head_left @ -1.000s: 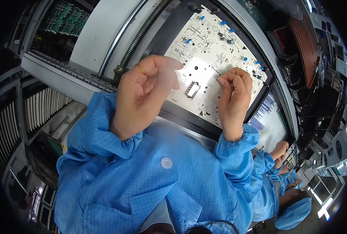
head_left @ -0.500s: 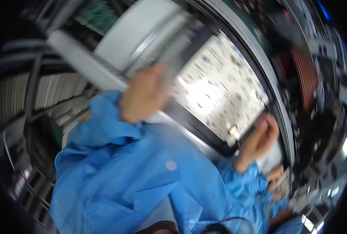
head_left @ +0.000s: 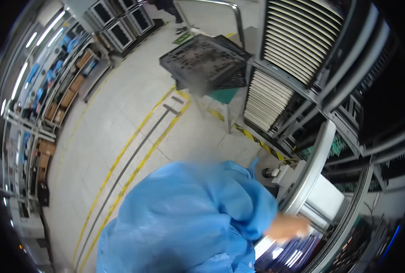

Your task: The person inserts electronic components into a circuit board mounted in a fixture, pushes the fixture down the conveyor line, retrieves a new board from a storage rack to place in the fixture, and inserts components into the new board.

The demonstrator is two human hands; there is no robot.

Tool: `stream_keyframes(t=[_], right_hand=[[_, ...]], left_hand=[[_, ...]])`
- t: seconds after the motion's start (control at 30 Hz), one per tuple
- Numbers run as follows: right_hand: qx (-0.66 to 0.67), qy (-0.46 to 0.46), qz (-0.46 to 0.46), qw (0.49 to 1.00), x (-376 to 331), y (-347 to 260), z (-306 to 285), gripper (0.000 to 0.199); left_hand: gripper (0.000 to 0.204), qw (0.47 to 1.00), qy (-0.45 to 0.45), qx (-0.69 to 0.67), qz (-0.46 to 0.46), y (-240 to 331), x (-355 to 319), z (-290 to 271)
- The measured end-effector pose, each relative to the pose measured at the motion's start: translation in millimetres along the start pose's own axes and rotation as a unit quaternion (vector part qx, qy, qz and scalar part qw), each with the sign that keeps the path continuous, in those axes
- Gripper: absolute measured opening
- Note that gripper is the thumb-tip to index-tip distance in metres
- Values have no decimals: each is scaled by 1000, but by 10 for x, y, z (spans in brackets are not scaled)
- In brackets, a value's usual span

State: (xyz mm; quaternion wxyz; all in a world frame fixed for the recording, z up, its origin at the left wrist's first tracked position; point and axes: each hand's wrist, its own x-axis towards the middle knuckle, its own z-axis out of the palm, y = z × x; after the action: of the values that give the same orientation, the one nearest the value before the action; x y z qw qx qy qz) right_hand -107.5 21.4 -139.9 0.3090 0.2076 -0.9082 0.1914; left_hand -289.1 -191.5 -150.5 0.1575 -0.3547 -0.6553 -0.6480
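My left hand (head_left: 286,227), in a blue sleeve, reaches to the right over the conveyor line (head_left: 336,223). Motion smears its fingers, so I cannot tell whether they hold anything. Just below the hand lies a dark, glossy flat piece (head_left: 291,255) streaked with purple and white reflections; blur hides what it is. A white machine cover (head_left: 323,200) sits beyond the hand on the line. My right hand is out of view.
Black trays (head_left: 202,57) lie stacked on a stand at the far middle. Racks with many pale slats (head_left: 268,100) rise at the right. Yellow lines (head_left: 120,164) mark the tiled floor. Shelves with brown boxes (head_left: 70,91) run along the left.
The view has swung left, from the lit, speckled panel in its black frame to the floor and racks. My right hand has left the view; my left now appears at the lower right.
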Motion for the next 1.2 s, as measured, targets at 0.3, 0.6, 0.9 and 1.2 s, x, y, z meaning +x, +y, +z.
stream_keyframes(t=[0.3, 0.6, 0.9, 1.2], right_hand=[[-90, -267, 25, 959, -315, 128, -378, 34], [-310, -337, 499, 736, 424, -304, -110, 48], [-314, -140, 577, 741, 117, -441, -57, 56], [-258, -110, 576, 768, 137, -441, -108, 48]], left_hand=[[60, 423, 464, 525, -575, -230, -1099, -5165], [51, 809, -322, 323, -371, -2977, 1300, 661], [43, 854, -459, 121, -212, -765, 510, 3341], [36, 864, -424, 84, -259, -487, -254, 3723]])
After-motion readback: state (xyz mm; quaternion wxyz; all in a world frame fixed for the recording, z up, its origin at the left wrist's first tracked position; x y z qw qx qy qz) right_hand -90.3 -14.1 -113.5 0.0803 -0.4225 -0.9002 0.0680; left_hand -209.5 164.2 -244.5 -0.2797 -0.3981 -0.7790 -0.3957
